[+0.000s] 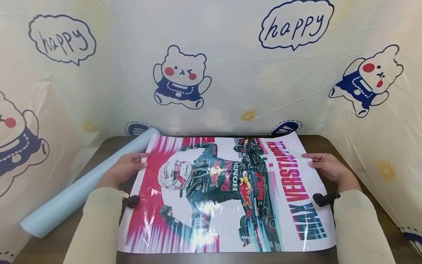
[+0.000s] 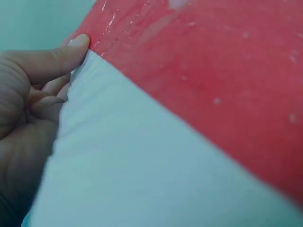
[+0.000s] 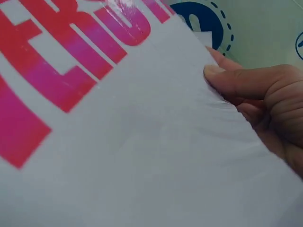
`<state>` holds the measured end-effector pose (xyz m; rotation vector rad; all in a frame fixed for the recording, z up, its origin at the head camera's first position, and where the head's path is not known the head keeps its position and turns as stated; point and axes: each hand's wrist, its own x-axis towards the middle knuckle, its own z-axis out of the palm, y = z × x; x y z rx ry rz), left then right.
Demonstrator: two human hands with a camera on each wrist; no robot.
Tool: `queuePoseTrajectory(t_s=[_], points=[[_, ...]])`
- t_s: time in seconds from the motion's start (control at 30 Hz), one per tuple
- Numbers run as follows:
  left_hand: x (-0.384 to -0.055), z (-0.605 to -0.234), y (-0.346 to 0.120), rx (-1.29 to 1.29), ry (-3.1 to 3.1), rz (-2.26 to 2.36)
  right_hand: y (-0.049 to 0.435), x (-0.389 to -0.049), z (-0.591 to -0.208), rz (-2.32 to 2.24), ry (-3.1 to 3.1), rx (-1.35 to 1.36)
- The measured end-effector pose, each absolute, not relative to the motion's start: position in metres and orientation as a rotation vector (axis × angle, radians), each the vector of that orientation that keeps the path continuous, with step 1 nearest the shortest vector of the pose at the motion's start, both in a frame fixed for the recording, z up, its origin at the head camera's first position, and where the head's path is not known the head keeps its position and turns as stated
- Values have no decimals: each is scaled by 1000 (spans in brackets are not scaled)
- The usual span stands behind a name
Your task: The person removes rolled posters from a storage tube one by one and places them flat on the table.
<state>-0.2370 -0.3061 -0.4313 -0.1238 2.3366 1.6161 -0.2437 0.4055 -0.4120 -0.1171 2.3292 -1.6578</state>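
Observation:
A glossy poster (image 1: 227, 183) of a racing driver and car, lettered "MAX VERSTAPPEN", is spread out sideways between both hands. My left hand (image 1: 123, 168) pinches its left edge, thumb on top; the left wrist view shows that thumb (image 2: 71, 54) at the border of red print and white margin. On the opposite edge, my right hand (image 1: 331, 168) pinches the white margin between thumb and fingers. In the right wrist view the right thumb (image 3: 232, 80) presses on the face of the poster, and the other fingers are partly hidden behind it.
A long pale blue roll (image 1: 82, 183) lies slantwise on the dark brown table (image 1: 316, 143), left of the poster. Behind the table hangs a light cloth (image 1: 230, 73) printed with bears and the word "happy".

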Motion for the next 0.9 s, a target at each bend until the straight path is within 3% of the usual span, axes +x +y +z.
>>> queuePoseTrajectory(t_s=[0.9], points=[[-240, -427, -307, -135, 2370, 1501, 397, -240, -409, -1307, 2480, 57]])
